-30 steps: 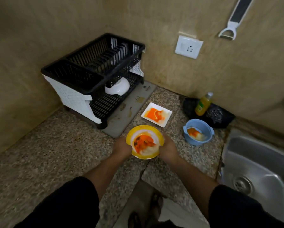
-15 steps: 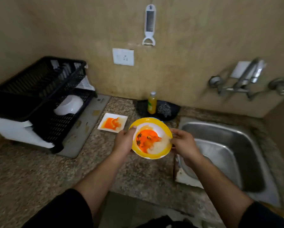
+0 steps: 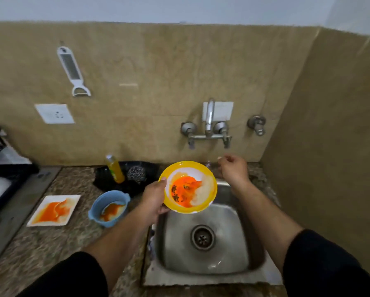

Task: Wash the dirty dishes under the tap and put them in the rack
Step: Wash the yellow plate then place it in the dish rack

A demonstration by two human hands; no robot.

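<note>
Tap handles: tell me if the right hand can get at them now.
Probably yes. The right hand holds nothing and hovers just below the tap handles, with nothing between; the left hand alone grips the yellow bowl.

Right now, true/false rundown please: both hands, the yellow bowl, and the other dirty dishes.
1. The left hand holds the yellow bowl by its rim, over the sink. True.
2. The right hand grips the yellow bowl too. False: it is off the bowl, up near the tap, and holds nothing.
3. The yellow bowl is clean. False: orange residue covers its inside.
4. The blue bowl stands on the counter, left of the sink. True.
5. The square plate is in the rack. False: it lies on the counter, left of the blue bowl.
</note>
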